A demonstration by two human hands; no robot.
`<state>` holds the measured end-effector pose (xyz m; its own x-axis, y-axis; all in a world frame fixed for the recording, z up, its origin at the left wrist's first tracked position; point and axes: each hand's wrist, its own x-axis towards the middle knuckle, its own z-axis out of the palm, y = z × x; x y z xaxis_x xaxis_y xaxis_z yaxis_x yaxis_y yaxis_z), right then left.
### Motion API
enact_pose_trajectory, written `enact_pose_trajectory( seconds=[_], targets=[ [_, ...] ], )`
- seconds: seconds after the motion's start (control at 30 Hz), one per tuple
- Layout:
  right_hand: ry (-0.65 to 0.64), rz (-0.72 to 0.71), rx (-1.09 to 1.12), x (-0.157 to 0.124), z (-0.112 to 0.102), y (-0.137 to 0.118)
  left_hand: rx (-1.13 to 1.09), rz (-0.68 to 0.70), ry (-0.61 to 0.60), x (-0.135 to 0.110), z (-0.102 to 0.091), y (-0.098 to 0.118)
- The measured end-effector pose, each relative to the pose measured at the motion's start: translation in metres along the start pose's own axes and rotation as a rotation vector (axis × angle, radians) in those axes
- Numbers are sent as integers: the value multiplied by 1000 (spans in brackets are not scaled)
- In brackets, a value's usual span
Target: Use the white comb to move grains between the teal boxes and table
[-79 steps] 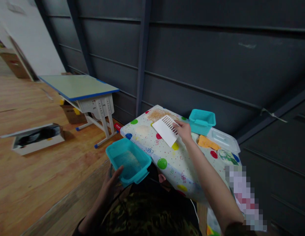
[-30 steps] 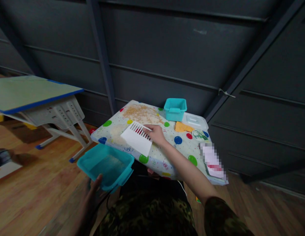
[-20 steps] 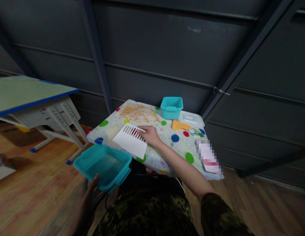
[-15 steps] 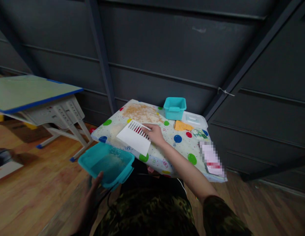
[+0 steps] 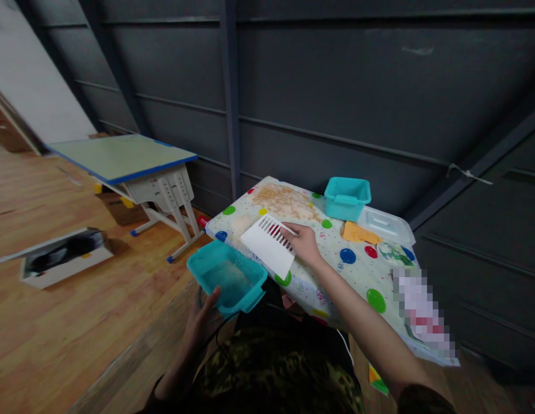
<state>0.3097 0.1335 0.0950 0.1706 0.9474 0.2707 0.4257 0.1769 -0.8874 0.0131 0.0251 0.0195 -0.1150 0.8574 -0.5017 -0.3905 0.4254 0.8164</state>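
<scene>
My left hand [image 5: 203, 317] grips the near left side of a turquoise plastic bin [image 5: 245, 306], thumb over the rim, at the table's front left edge. Pale grains lie on the bin's floor. My right hand [image 5: 302, 244] is closed on a white card with a row of slots [image 5: 271, 253], tilted above the tablecloth [image 5: 321, 270] beside the bin. A small heap of pale grains [image 5: 241, 224] sits just left of the card, partly hidden by it. Farther back, tan and pale grains [image 5: 282, 198] are spread over the cloth.
A second turquoise bin [image 5: 347, 198] stands at the back, with a clear lid [image 5: 385, 225], an orange cloth-like piece [image 5: 360, 233] and a blurred-out flat item [image 5: 422, 313] to its right. A desk [image 5: 133, 155] and an open box [image 5: 69, 264] are at left. A dark wall rises behind.
The view has swung left, so the table appears farther right and the open box shows fully. The slotted card has shifted slightly left over the cloth, closer to the bin. Both holds are unchanged.
</scene>
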Motion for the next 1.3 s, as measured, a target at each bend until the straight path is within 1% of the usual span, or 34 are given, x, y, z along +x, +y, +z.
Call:
enact_pose_trajectory(
  seconds=[0.1, 0.13, 0.23, 0.3, 0.43, 0.53, 0.67, 0.8, 0.87, 1.03, 1.2, 1.3],
  targets=[
    [-48, 8, 10, 0, 2, -1, 16, -5, 14, 2, -1, -1],
    [-39, 9, 12, 1, 2, -2, 20, -4, 12, 1, 0, -1],
    [43, -7, -3, 6, 0, -2, 9, -4, 10, -1, 2, -1],
    [56, -21, -23, 7, 0, -2, -22, -8, 20, -3, 4, -1],
    [-19, -39, -43, 1, 7, 2, -86, -3, 19, -3, 6, -1],
    [-24, -34, -26, -2, 11, 3, -75, -9, 32, -1, 5, -2],
    [21, -29, 1, 10, 8, 0, -35, 18, 11, 4, -2, -5],
    [79, -49, -64, 26, 6, -4, -12, 19, 15, 7, -6, -11],
    [72, -54, -81, 29, 7, -3, -39, 25, 9, 7, -6, -12],
    [-1, -76, -69, 31, 12, -2, -38, 38, 24, 5, -7, -10],
    [29, -93, -74, 39, 16, -2, -38, 42, 33, 6, -7, -8],
    [-9, -77, -65, 42, 21, 2, -60, 22, 44, 7, -6, -8]
  ],
)
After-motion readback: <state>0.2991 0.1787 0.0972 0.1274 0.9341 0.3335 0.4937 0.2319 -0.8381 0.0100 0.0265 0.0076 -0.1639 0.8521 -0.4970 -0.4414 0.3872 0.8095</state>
